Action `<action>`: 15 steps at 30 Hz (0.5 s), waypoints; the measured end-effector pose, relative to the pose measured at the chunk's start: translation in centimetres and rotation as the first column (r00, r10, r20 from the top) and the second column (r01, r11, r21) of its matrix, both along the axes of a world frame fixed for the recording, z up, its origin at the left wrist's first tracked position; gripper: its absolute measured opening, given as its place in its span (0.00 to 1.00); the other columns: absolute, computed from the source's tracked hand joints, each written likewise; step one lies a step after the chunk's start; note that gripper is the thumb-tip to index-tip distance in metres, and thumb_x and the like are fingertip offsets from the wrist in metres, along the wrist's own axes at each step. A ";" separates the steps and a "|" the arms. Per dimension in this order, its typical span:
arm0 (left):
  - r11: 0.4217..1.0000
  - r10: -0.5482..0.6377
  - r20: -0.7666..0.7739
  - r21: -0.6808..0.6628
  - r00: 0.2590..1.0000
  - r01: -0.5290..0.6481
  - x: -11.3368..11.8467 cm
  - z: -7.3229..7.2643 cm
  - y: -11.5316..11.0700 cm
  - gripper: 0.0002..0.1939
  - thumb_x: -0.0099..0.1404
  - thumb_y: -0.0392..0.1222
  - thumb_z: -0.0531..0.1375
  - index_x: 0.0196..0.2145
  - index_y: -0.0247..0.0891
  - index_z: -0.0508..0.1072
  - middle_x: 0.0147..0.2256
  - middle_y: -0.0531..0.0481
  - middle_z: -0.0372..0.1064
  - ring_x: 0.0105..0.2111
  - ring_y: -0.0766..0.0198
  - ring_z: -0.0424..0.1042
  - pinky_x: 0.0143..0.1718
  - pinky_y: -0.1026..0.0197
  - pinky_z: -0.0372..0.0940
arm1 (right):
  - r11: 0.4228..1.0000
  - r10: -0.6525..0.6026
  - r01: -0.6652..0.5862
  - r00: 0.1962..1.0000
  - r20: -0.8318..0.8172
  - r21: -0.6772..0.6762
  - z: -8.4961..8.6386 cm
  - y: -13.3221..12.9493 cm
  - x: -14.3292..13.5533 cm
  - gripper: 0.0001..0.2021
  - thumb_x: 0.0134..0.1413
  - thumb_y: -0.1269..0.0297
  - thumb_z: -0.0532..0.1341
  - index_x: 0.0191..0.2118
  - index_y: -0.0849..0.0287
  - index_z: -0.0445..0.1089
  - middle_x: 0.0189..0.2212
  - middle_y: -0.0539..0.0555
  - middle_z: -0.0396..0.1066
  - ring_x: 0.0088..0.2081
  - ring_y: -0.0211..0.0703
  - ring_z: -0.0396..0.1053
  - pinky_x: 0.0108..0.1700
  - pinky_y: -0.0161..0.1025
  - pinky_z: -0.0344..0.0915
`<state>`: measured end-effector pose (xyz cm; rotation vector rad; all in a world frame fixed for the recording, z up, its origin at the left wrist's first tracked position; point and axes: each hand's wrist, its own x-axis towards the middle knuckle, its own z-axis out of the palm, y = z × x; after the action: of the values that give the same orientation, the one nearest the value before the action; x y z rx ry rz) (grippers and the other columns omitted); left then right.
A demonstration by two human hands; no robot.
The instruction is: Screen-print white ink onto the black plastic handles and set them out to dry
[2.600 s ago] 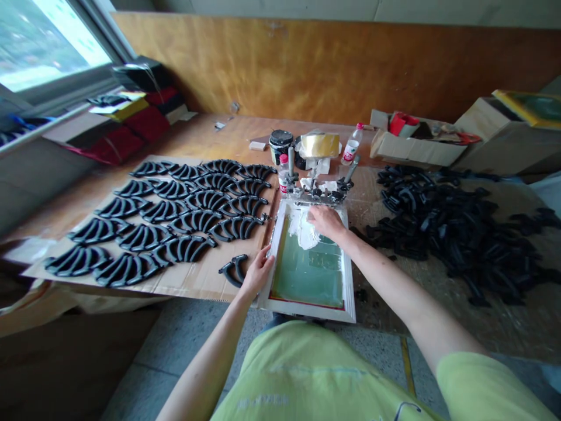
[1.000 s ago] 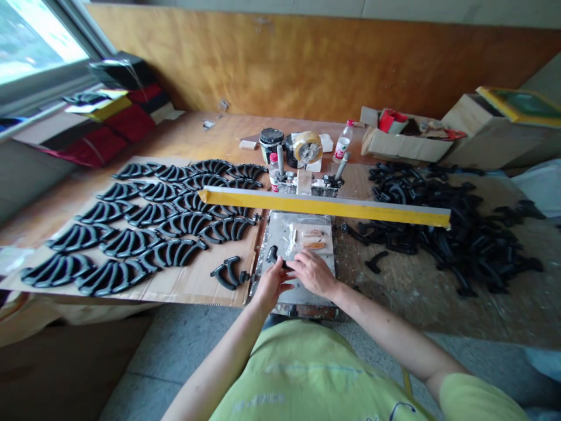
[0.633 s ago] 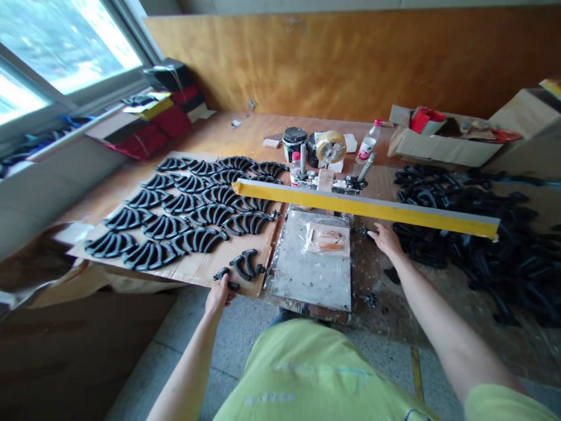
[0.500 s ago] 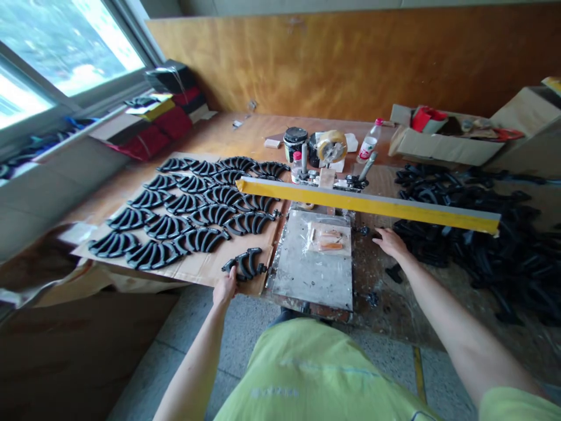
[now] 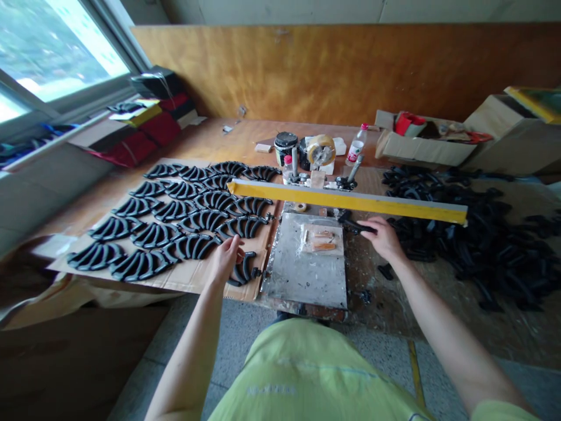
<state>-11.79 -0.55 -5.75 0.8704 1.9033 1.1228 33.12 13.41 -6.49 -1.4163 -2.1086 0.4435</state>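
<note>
My right hand (image 5: 382, 238) is closed on one end of a black curved part, shaped like a handle (image 5: 354, 224); its other end points left, near the top right corner of a grey metal plate (image 5: 322, 280). Over the cardboard sheet (image 5: 204, 280), my left hand (image 5: 228, 255) hovers with its fingers loosely bent and apart, nothing visible in them. Just right of it lies a short group of black curved parts (image 5: 243, 270), partly hidden by the hand. Fanned rows of similar parts (image 5: 175, 199) cover the sheet behind.
A long yellow-faced bar (image 5: 350, 200) crosses above the plate. A clear bag with orange-brown pieces (image 5: 322, 240) lies on the plate. To the right is a heap of black parts (image 5: 473, 245). Behind stand a tape roll (image 5: 321, 151), a bottle (image 5: 357, 145) and an open carton (image 5: 425, 146).
My left hand has moved up and away from the front group of parts. My right hand has picked up a black curved part and lifted it slightly.
</note>
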 end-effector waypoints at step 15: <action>0.871 -0.176 0.207 0.488 0.962 0.055 9.1 10.5 6.0 0.27 0.65 0.62 0.52 0.38 0.36 0.76 0.27 0.49 0.71 0.24 0.65 0.67 0.26 0.64 0.62 | 0.979 0.199 -0.205 0.962 0.187 0.013 -1.3 -2.3 -7.2 0.17 0.58 0.72 0.56 0.49 0.51 0.73 0.44 0.55 0.72 0.49 0.51 0.64 0.53 0.50 0.61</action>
<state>-2.68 5.49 4.72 1.0382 1.3661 1.5822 25.95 11.11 -7.74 -1.2718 -2.4123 0.3655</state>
